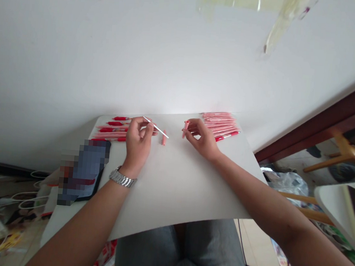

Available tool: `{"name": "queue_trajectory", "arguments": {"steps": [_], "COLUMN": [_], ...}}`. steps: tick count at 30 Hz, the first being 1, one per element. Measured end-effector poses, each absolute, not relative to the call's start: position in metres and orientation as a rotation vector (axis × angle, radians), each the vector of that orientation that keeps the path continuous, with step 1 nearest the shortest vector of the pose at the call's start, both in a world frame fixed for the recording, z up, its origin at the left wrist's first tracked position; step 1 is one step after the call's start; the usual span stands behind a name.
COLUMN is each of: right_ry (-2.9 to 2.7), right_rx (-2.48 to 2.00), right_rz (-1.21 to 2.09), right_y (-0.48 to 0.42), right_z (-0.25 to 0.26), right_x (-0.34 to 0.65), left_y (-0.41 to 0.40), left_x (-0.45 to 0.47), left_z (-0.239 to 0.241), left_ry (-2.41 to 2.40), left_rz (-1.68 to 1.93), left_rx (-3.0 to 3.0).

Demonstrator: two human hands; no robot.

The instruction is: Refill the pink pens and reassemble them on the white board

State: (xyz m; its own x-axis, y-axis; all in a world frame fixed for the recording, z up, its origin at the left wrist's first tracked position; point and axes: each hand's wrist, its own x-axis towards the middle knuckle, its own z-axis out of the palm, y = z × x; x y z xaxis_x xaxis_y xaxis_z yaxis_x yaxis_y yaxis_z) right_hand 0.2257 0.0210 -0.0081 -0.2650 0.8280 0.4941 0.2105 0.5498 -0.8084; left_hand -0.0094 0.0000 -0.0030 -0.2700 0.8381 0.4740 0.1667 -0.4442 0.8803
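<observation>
Between the thumb and fingers of my left hand [139, 140] is a thin white pen refill [156, 127], slanting down to the right. My right hand [200, 139] pinches a short pink pen barrel piece [185, 129], held nearly upright above the table. Another small pink pen part [164, 138] lies on the table between my hands, just past the refill's lower end. Several red and pink pens [112, 129] lie beside my left hand, partly hidden by it. Behind my right hand is a row of pink pen barrels [218, 122], with a red pen [227, 136] at its near side.
The white table [175, 190] stands against a wall [159, 57]. A phone-like dark device [87, 170], blurred out, rests at its left edge. Cables [32, 197] lie on the left. To the right are a wooden chair [343, 151] and a plastic bag [291, 182].
</observation>
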Motion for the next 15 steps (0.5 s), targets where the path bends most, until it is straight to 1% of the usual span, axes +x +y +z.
{"name": "queue_trajectory", "arguments": {"steps": [10, 15], "right_ry": [-1.738, -1.762], "right_rx": [-0.88, -0.908], "right_rz": [0.705, 0.755], "right_y": [0.0194, 0.0195], "right_z": [-0.0058, -0.006], "right_x": [0.2247, 0.2237], "left_y": [0.0004, 0.0], "left_x": [-0.009, -0.0082], "left_z": [-0.0029, -0.002], "left_ry": [1.259, 1.254], "left_rz": [1.755, 1.754], "left_rx": [1.488, 1.489]}}
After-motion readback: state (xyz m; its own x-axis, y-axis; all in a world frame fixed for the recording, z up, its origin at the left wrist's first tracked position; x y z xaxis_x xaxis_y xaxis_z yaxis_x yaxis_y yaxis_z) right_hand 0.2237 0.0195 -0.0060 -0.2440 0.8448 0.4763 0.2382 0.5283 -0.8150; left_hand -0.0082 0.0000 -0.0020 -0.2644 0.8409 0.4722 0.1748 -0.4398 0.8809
